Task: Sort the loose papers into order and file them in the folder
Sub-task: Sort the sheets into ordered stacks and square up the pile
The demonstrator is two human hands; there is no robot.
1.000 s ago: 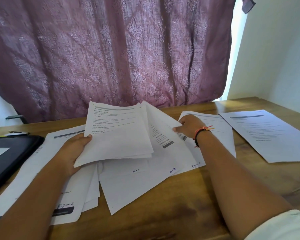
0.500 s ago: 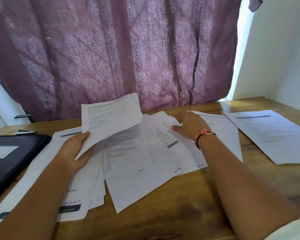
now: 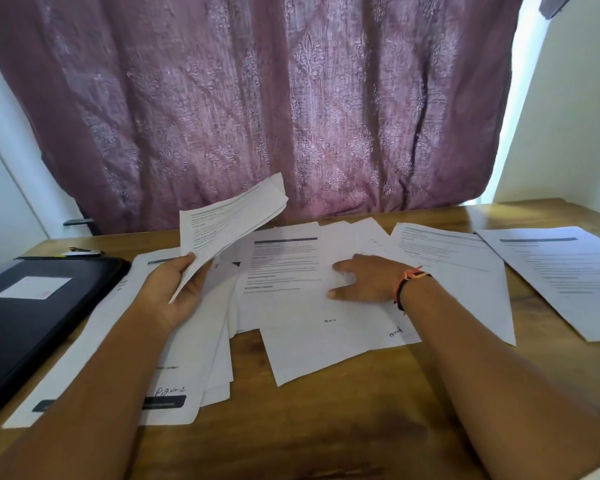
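Several white printed sheets lie fanned out over the wooden table [image 3: 326, 427]. My left hand [image 3: 174, 292] grips a small stack of papers [image 3: 229, 223] by its lower left corner and holds it lifted and tilted above the spread. My right hand [image 3: 364, 282] rests flat with straight fingers on the top sheet [image 3: 284, 278] in the middle of the spread. A black folder [image 3: 32, 313] with a white label lies shut at the left edge of the table. A handwritten page number shows at the bottom of several sheets.
One separate printed sheet [image 3: 561, 275] lies at the far right of the table. A purple patterned curtain [image 3: 274, 98] hangs right behind the table's back edge. A small object [image 3: 84, 251] lies behind the folder. A white wall stands at the right.
My left hand has lifted its stack higher and tilted it back, which uncovers the sheet below. My right hand has slid from the right sheets onto that middle sheet.
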